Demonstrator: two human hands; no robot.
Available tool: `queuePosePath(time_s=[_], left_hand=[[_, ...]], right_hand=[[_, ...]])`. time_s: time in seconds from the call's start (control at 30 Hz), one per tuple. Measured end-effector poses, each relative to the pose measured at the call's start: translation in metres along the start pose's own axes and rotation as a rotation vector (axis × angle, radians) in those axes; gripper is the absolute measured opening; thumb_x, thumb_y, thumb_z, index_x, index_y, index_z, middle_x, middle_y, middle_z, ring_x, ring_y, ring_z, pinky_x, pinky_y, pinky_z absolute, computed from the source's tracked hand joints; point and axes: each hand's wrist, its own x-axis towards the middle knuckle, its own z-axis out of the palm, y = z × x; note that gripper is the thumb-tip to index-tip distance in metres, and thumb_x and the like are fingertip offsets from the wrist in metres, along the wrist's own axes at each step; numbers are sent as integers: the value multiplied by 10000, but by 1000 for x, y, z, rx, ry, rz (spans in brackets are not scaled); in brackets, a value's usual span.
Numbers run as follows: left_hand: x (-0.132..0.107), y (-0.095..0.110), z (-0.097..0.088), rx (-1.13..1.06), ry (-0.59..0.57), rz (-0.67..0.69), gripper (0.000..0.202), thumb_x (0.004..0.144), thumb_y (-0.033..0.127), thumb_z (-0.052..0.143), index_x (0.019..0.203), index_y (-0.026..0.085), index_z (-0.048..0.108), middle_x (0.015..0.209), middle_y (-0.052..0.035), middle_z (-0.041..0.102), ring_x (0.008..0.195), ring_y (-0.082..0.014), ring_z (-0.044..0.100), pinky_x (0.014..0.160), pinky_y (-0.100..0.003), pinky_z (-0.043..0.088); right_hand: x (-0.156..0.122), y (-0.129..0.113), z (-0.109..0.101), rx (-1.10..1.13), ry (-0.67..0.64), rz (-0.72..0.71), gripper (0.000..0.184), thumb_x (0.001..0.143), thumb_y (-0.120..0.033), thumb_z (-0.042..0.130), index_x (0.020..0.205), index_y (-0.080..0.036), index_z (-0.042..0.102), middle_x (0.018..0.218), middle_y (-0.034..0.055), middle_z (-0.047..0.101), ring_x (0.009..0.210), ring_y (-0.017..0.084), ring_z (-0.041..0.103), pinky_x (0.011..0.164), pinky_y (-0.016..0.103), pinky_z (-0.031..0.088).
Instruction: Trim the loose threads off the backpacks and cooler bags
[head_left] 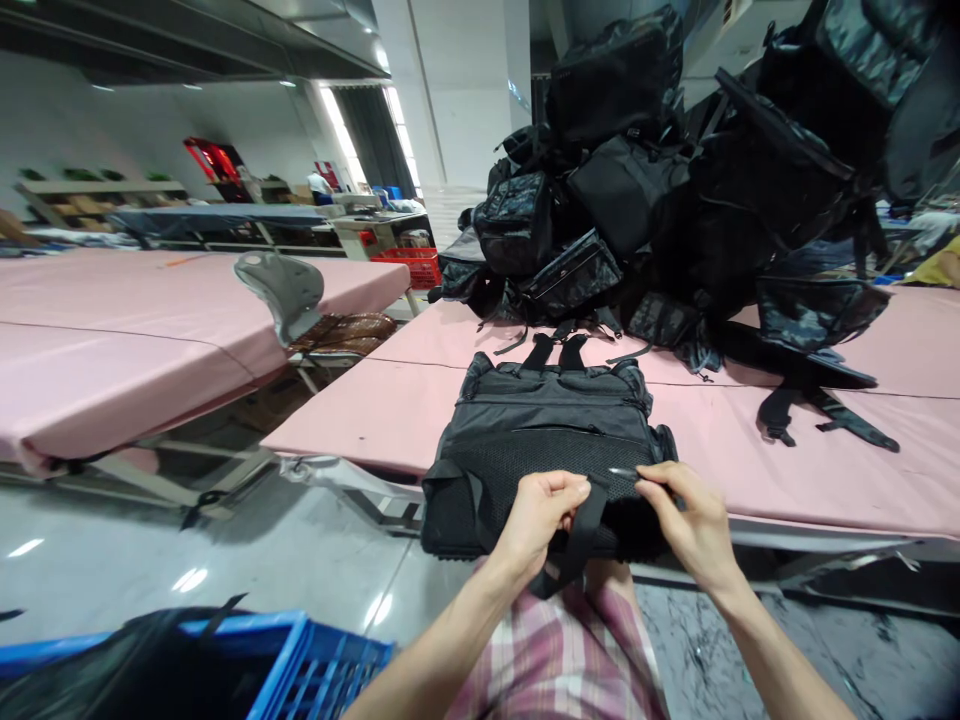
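Note:
A black backpack [551, 430] lies flat on the near edge of the pink table [375, 410], its bottom hanging over toward my lap. My left hand [536, 520] is closed around a black strap [577, 535] that runs down from the pack's mesh panel. My right hand [690, 515] pinches a small thin metal tool [622, 472], its tip pointing left over the mesh, close to the strap. Both hands work at the pack's lower edge, a few centimetres apart.
A tall heap of black backpacks [675, 180] fills the table behind. Loose straps [825, 415] lie at the right. A grey chair [289, 290] stands in the gap to another pink table [112, 330]. A blue crate [315, 665] sits at my lower left.

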Motion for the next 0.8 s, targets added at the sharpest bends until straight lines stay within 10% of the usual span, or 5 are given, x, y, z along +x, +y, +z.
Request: queuePosePath(time_s=[0.27, 0.4, 0.57, 0.8], left_hand=[[-1, -2, -4, -13, -25, 17, 315, 585, 375, 726, 699, 92, 651, 517, 9, 548, 433, -57, 449, 456, -184, 333], [-1, -1, -10, 6, 18, 24, 296, 599, 364, 717, 696, 93, 649, 522, 7, 556, 437, -60, 464, 455, -182, 338], [4, -2, -13, 59, 45, 41, 301, 603, 371, 710, 702, 93, 650, 508, 4, 554, 427, -64, 455, 442, -185, 330], [7, -2, -12, 109, 4, 45, 305, 607, 382, 706, 713, 101, 654, 514, 6, 558, 433, -64, 450, 446, -185, 334]], right_hand=[[13, -9, 24, 279, -229, 242, 156, 771, -333, 573, 779, -183, 612, 758, 15, 653, 688, 152, 610, 621, 251, 478], [12, -5, 16, -27, -88, 48, 304, 779, -342, 592, 1036, -183, 563, 947, 58, 641, 820, 182, 592, 701, 294, 452], [4, -1, 3, -381, 7, -322, 133, 819, -201, 549, 941, -185, 602, 839, 53, 668, 725, 160, 557, 666, 298, 373], [6, -1, 3, -414, -12, -405, 110, 824, -181, 548, 910, -197, 615, 816, 28, 677, 683, 135, 522, 649, 286, 348]])
